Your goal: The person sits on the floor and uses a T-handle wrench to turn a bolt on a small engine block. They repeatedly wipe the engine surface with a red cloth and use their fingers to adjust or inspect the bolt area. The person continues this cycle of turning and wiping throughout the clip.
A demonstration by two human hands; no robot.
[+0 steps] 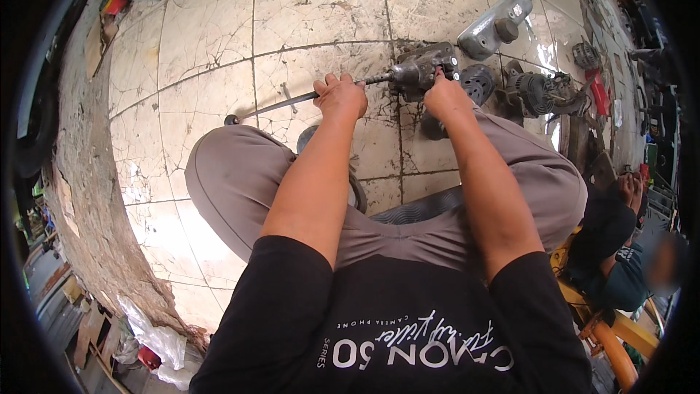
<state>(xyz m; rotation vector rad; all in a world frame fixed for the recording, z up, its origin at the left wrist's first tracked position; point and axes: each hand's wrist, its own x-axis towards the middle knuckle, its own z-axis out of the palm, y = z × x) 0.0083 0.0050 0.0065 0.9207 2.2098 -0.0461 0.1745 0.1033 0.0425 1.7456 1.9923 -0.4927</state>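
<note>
A greasy dark metal housing (415, 76), like a steering gearbox, lies on the floor tiles ahead of me. From its left side a long thin rod (281, 106) runs out, ending in a dark round knob (232, 120) near my left knee. My left hand (341, 96) is closed around the rod, a little away from the housing. At the housing's right end, my right hand (448, 98) grips its near side, index finger laid against it. Part of the housing's near side is hidden behind that hand.
A grey metal cover with a round cap (506, 29) lies beyond the housing. To the right sit a greasy ribbed machine part (536, 91) and a red piece (599, 91). A slim metal tool (288, 96) lies beneath the rod. Another person (609, 248) sits at the right.
</note>
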